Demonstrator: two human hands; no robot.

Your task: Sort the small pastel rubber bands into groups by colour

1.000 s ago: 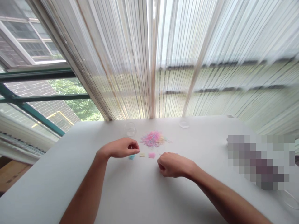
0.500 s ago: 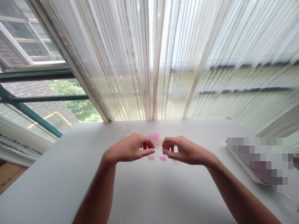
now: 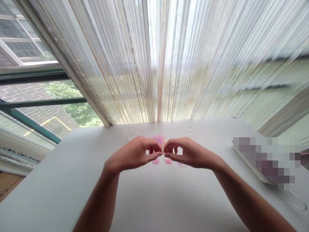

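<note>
My left hand (image 3: 141,153) and my right hand (image 3: 189,153) meet above the table, thumb and fingers of each pinched together. Between the touching fingertips is a tiny pale bit that looks like a small rubber band, mostly hidden. Behind the hands, a pile of colourful small bands (image 3: 158,139) in pink, blue and yellow is partly covered. Below the fingertips lie small groups on the table: a pink one (image 3: 155,161), a redder pink one (image 3: 168,161) and a pale lilac one (image 3: 182,165) by my right hand.
A clear round container (image 3: 131,131) stands behind my left hand, and a clear round lid (image 3: 188,127) lies near the back edge of the white table (image 3: 154,199). On the right is a white-edged tray-like object (image 3: 248,167), largely pixelated, with a white cable (image 3: 298,202). Curtains hang behind.
My right hand has risen from the front of the groups and turned inward. My left hand has moved right, away from the blue group, and the fingertips of both hands have come together.
</note>
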